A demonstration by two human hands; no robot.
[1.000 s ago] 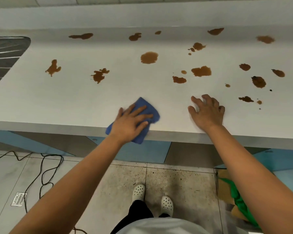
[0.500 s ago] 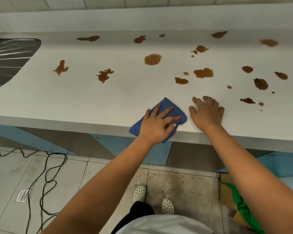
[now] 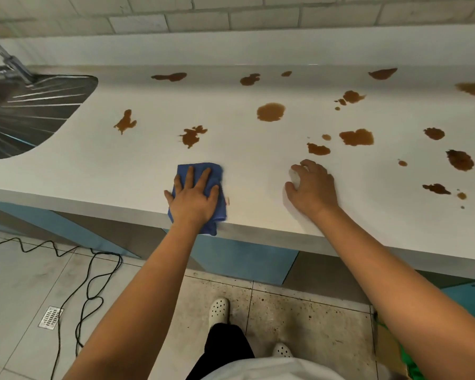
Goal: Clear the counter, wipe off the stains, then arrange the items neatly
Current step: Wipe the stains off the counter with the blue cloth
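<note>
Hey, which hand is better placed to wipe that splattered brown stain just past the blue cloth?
Left. The left hand already presses flat on the blue cloth, and the splattered stain lies just beyond it. The right hand rests on the counter farther right with no cloth.

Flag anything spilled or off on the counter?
Yes: brown stains are spattered over the white counter, from mid-counter to the right edge and along the back. None near the cloth looks wiped yet. The left hand presses the cloth flat at the front edge, where it overhangs; the right hand rests on the counter.
</note>
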